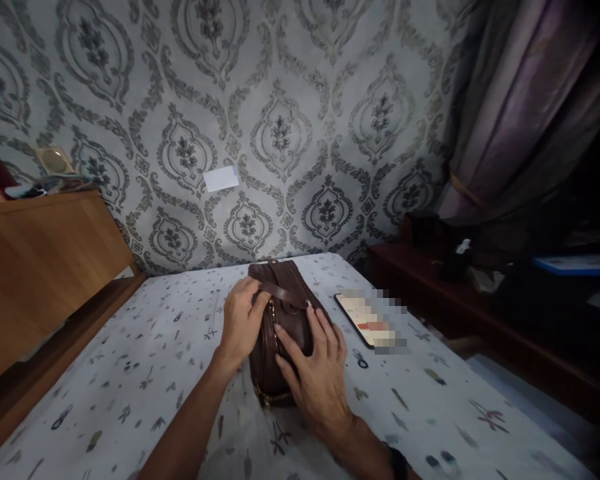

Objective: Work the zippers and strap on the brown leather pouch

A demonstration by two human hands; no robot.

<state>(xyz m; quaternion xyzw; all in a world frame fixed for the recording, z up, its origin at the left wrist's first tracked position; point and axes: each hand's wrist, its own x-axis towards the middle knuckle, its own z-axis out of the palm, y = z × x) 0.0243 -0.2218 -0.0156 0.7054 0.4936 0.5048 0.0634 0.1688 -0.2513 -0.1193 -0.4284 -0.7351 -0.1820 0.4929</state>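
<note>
A dark brown leather bag (267,363) with brass-coloured zips and a strap handle (283,293) lies on a white patterned sheet (170,347). At the bag's upper left, my left hand (241,319) has its thumb and fingers closed at the near end of the strap and zip; the exact thing pinched is too small to tell. My right hand (320,373) rests on the bag's top and right side, fingers spread beside the zip. To the right of the bag lies a phone (363,320) with a lit screen, partly blurred.
Behind the bed stands a wall (280,133) with grey ornamental paper and a small white card (221,179). A wooden headboard (55,260) is at the left. On the right are a dark red ledge (410,267) and a tied curtain (505,113).
</note>
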